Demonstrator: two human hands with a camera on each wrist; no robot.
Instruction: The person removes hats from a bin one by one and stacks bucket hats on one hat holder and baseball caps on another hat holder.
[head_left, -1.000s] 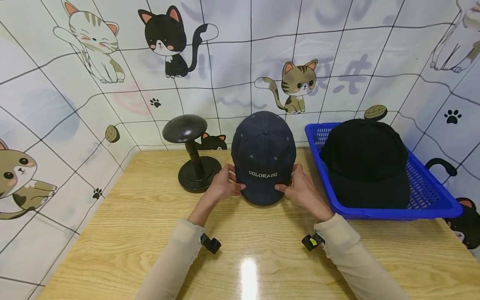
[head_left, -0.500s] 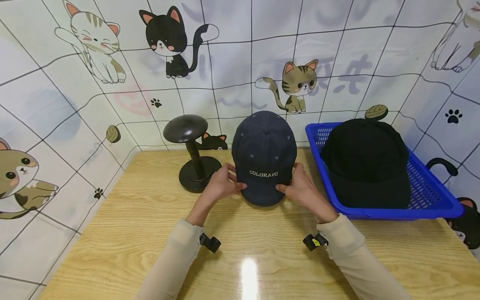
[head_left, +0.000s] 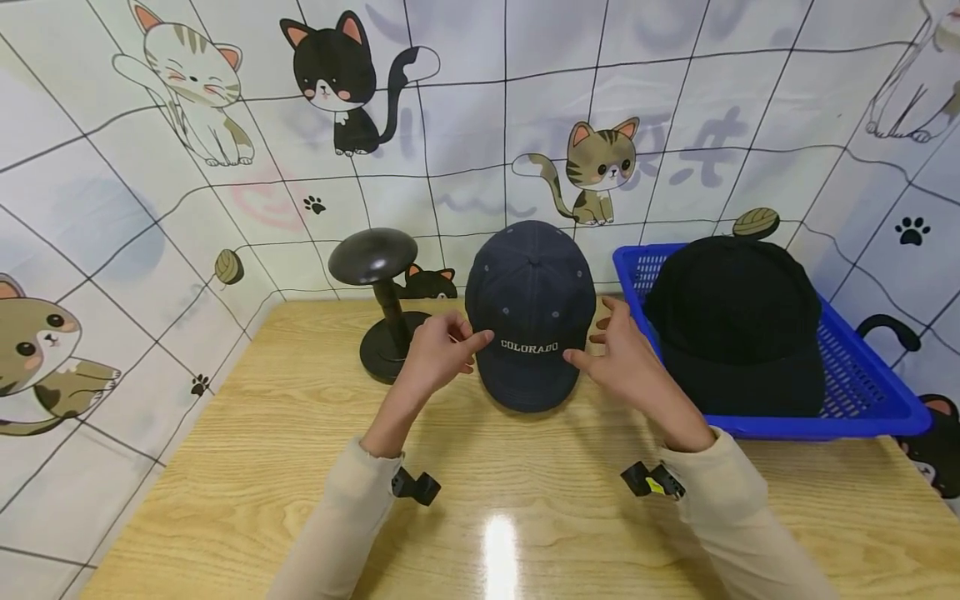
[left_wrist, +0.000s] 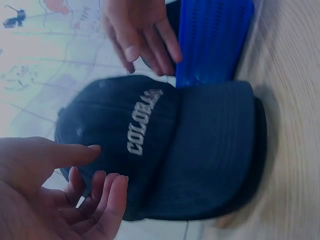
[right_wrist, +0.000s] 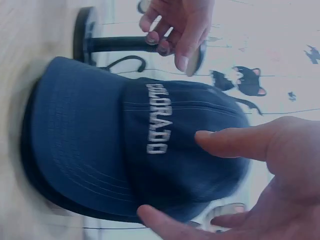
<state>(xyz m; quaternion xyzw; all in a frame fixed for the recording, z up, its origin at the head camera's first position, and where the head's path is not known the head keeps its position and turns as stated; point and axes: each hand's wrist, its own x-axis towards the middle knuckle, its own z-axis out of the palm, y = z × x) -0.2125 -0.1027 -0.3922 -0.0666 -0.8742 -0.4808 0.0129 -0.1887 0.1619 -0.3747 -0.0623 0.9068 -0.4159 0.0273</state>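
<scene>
A navy baseball cap (head_left: 531, 292) with COLORADO stitched across its front stands at the middle back of the table, brim pointing toward me. What is under its crown is hidden. On its left side is my left hand (head_left: 441, 348), thumb and fingers apart with nothing between them. My right hand (head_left: 626, 358) hovers at the opposite side, its fingers loosely spread and the thumb tip overlapping the cap's edge. Both wrist views show the cap between the two hands, where a darker layer (right_wrist: 31, 162) shows beneath the brim.
To the left stands a black hat stand (head_left: 372, 257) with a domed top and round base. A blue plastic basket (head_left: 825, 428) at the right holds a black cap (head_left: 735, 308). Behind the table hangs a cat-print wall covering (head_left: 465, 150).
Both hands have let go of the cap's lower sides. The left hand has risen slightly and drawn off to the left, the right hand off to the right. The cap stays in place.
</scene>
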